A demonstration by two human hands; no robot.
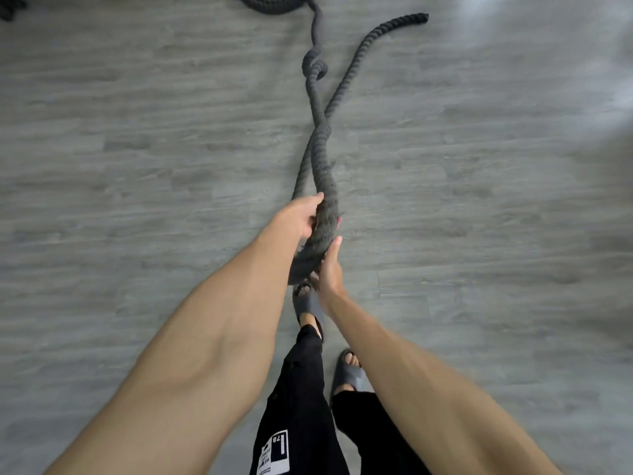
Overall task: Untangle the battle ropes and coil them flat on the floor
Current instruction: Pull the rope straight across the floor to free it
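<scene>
Two strands of the dark grey battle rope rise from the floor to the person's hands, crossing each other once on the way up. The left hand curls its fingers round the bunched rope from the side. The right hand holds it just below, thumb laid along the rope. Its fingers are hidden behind, so that grip looks closed but is only partly seen.

Farther out, one strand carries a small tight knot and runs on to a coil at the top edge. The other strand stops at a free end lying well apart from the coil.

Hauling on both strands together would probably cinch that knot harder and could drag the coil out of shape. The crossing might also wind into a fuller twist.

The rope is thick, three-ply in look, fuzzy and frayed near the hands, and it hangs limp.

Below the hands stand grey sandals and black trousers on pale wood-grain boards.
</scene>
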